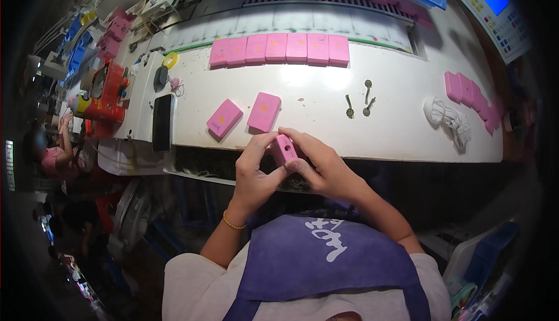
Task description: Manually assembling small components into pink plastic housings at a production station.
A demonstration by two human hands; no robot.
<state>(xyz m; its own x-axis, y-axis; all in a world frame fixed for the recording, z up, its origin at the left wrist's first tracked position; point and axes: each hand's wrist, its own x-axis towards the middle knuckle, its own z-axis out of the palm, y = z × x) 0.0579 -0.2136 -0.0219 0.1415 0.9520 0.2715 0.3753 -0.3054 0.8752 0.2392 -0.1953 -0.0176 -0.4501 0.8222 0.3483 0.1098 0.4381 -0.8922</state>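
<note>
A pink rubber mould (285,150) is held up on edge at the front edge of the table, its narrow side with a small dark hole facing me. My left hand (254,167) grips its left side, thumb and fingers pressed on it. From the other side my right hand (319,164) pinches the same mould, thumb at its lower end and fingers at its top. Two more pink moulds, one left (225,118) and one right (264,112), lie flat just beyond my hands, each with a small yellow mark.
Farther back, several pink moulds (286,48) form a row. Three small dark stemmed pieces (367,97) lie right of centre. Bundled white cloth (447,120) and more pink moulds (466,91) sit at right, near a control panel (492,9). A phone (163,122) lies left; another person (58,146) sits beyond.
</note>
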